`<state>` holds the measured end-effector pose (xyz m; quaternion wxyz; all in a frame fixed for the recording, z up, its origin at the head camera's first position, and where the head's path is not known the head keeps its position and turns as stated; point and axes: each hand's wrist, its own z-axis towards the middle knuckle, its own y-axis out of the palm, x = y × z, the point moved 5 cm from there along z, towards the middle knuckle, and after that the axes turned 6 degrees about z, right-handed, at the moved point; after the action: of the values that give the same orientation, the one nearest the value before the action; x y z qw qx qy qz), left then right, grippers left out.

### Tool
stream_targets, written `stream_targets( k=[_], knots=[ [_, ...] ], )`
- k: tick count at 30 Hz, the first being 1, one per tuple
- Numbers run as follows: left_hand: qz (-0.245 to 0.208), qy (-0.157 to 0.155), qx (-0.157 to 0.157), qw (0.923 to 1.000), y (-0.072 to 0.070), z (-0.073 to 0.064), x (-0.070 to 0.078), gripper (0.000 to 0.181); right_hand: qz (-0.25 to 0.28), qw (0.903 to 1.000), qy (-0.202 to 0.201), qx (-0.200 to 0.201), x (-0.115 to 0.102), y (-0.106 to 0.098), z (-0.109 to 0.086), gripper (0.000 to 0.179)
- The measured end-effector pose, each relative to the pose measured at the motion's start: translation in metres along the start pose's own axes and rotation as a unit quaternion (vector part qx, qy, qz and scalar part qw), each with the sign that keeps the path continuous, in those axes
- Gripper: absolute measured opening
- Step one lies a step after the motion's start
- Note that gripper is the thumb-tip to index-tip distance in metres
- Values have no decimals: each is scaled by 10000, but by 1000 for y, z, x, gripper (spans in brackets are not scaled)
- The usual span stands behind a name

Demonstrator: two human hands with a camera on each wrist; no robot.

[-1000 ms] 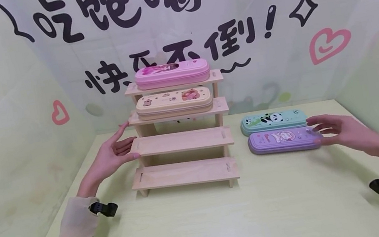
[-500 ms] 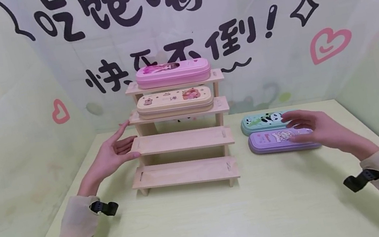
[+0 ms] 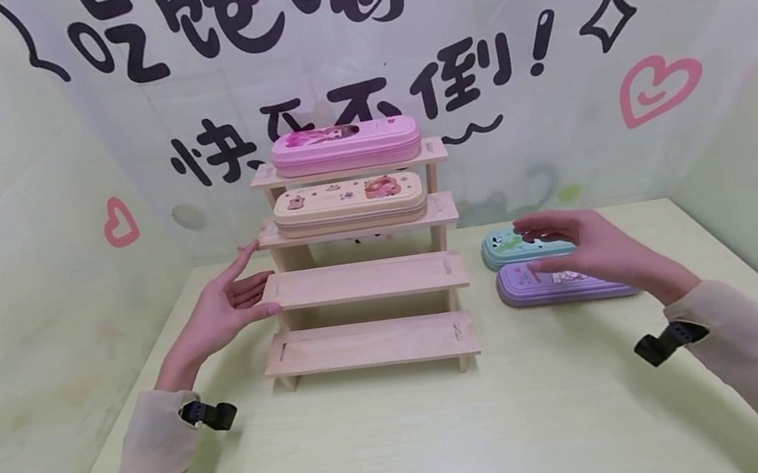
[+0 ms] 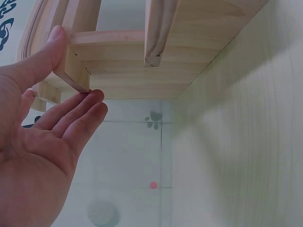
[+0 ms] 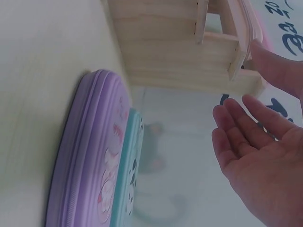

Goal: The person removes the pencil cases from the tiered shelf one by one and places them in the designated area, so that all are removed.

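Head view: pale wooden four-tier stepped rack [image 3: 368, 346] on light yellow-green wood-grain tabletop [image 3: 402, 452]. Rack's top shelf carries a pink oblong round-ended case [image 3: 345, 154]; second shelf down, a cream oblong round-ended case with small cartoon prints [image 3: 347, 210]. Right of rack, flat on tabletop: purple oblong round-ended case with cartoon print [image 3: 549, 293], just behind it a mint-green oblong round-ended case with panda print [image 3: 503, 251]. Left hand [image 3: 225, 310] at rack's left side, grip spread, thumb at end of third shelf down. Right hand [image 3: 594, 245] hovers right of rack over purple and mint cases, thumb and fingers apart. White backdrop with black lettering [image 3: 531, 150] behind rack.

Left wrist view: thumb against rack's shelf end, fingertips at that shelf's opposite edge, grip apart. Grey paw print [image 4: 154, 119] beyond rack.

Right wrist view: grip apart, palm showing, hand clear of both cases beside rack.
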<state>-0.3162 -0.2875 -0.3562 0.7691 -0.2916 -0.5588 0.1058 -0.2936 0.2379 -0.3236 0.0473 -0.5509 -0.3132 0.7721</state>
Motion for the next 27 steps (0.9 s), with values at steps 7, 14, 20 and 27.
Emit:
stream_targets(
  k=[7, 14, 20, 27],
  knots=[
    [-1, -15, 14, 10000, 0, 1, 0, 103, -48, 9999, 14, -133, -13, 14, 19, 64],
    [-44, -2, 0, 10000, 0, 0, 0, 103, 139, 9998, 23, -169, -22, 26, 33, 64],
    [-135, -2, 13, 9999, 0, 0, 0, 103, 264, 9995, -173, -48, -32, 33, 47, 64],
    [-209, 52, 14, 9998, 1, 1, 1, 104, 458, 9983, -340, 132, -47, 37, 66, 66]
  ],
)
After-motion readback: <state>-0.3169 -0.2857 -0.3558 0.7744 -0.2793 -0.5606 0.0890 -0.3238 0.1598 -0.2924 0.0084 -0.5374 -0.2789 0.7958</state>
